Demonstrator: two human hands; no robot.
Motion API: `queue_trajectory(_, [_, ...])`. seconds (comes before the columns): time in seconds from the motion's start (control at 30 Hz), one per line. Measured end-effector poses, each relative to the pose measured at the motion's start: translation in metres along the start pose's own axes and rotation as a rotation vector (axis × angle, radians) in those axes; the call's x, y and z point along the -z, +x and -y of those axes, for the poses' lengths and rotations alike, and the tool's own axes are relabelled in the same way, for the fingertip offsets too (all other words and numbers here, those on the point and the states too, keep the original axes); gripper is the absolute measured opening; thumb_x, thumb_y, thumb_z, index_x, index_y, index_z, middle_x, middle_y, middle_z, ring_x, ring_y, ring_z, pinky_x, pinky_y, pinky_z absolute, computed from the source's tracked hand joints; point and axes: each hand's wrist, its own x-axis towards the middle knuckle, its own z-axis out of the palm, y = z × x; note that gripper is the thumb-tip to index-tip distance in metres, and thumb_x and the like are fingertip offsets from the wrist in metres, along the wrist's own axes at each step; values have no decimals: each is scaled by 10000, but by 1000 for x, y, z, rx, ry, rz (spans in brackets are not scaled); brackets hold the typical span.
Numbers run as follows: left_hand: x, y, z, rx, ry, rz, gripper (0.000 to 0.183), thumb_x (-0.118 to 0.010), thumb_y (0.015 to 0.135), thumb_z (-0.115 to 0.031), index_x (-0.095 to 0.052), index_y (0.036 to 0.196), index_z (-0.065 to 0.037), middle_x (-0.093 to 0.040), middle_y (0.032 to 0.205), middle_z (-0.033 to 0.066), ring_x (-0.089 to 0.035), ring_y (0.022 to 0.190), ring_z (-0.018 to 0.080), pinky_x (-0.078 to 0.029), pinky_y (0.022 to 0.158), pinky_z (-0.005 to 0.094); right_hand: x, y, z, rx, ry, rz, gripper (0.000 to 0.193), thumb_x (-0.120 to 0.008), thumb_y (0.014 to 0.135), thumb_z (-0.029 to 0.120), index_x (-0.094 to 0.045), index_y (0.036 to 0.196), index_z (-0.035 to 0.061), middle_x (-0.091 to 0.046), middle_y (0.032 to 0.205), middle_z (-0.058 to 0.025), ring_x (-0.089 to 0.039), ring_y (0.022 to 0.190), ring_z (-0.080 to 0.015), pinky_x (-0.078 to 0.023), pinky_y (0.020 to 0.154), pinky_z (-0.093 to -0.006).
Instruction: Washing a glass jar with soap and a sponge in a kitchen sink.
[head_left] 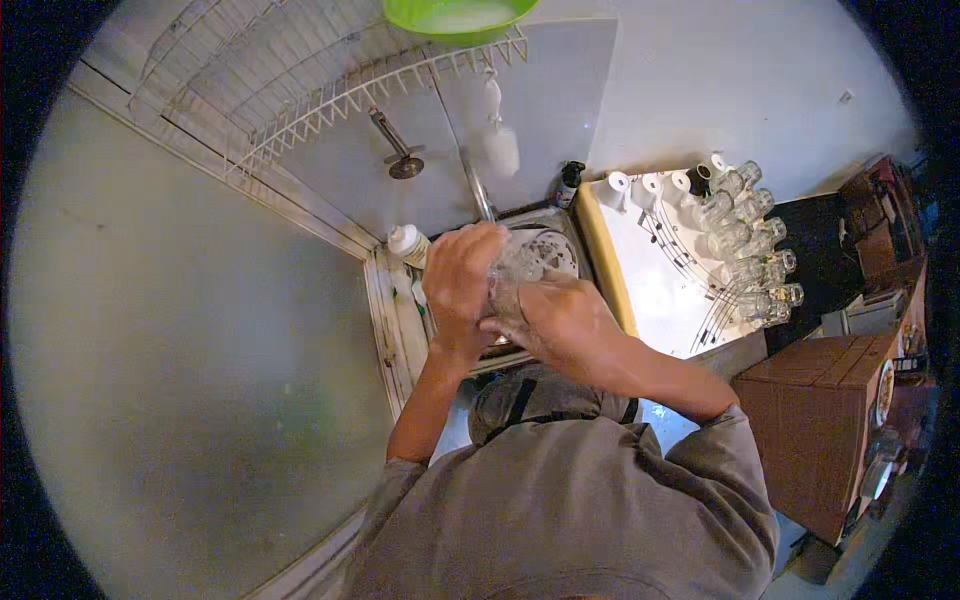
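Hands are meeting over the sink (560, 225): the left hand (462, 280) is wrapping closed around a clear glass (508, 285), the right hand (565, 320) is gripping its lower side. Just right of the sink, washed glasses (750, 250) are lying on a white tray (655, 290).

Both hands, the left hand (460, 280) and the right hand (560, 320), sit close together over the small sink basin (550, 245), leaving little room between them. Just beyond the fingers rises the metal tap spout (480, 195). A white plastic bottle (408, 242) stands close left of the left hand. Right of the right hand, the white draining board (655, 285) lies bare up to the row of clear glass jars (750, 250). Overhead hangs a white wire rack (330, 95).
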Motion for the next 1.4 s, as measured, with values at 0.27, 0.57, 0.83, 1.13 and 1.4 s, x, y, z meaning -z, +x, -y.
queue_trajectory(0.27, [16, -10, 9, 146, -127, 129, 651, -745, 584, -297, -542, 1145, -36, -615, 1063, 157, -592, 962, 345, -433, 834, 445, 39, 4, 0, -120, 352, 292, 346, -576, 881, 251, -468, 1138, 46, -637, 839, -218, -629, 806, -388, -503, 710, -422])
queue_trajectory(0.57, [22, 2, 2, 141, -257, 305, 749, -750, 480, -161, -511, 1181, -44, -597, 1115, 144, -578, 999, 328, -434, 862, 428, 41, 12, -3, -172, 192, 69, 240, -647, 805, 168, -579, 998, 43, -643, 864, -171, -624, 811, -361, -487, 682, -410])
queue_trajectory(0.83, [8, -7, 4, 221, -315, 368, 751, -760, 480, -169, -513, 1180, -52, -614, 1079, 146, -599, 970, 333, -461, 833, 420, 42, 10, -15, -99, 203, 221, 253, -670, 751, 159, -630, 972, 42, -632, 834, -196, -609, 776, -384, -485, 692, -444])
queue_trajectory(1.13, [-13, -11, -15, 271, -298, 414, 758, -792, 536, -258, -487, 1205, -73, -610, 1067, 158, -606, 955, 351, -478, 825, 425, 19, 6, -37, -137, -140, 137, 247, -619, 604, 25, -641, 851, 31, -594, 686, -213, -595, 670, -395, -488, 635, -446])
queue_trajectory(1.4, [-47, 3, -43, 340, -184, 391, 819, -804, 448, -154, -486, 1199, -73, -623, 1031, 149, -615, 960, 332, -484, 837, 383, 15, -9, -93, -92, 164, 107, 182, -558, 688, -9, -609, 862, -31, -610, 883, -254, -579, 891, -411, -459, 772, -442])
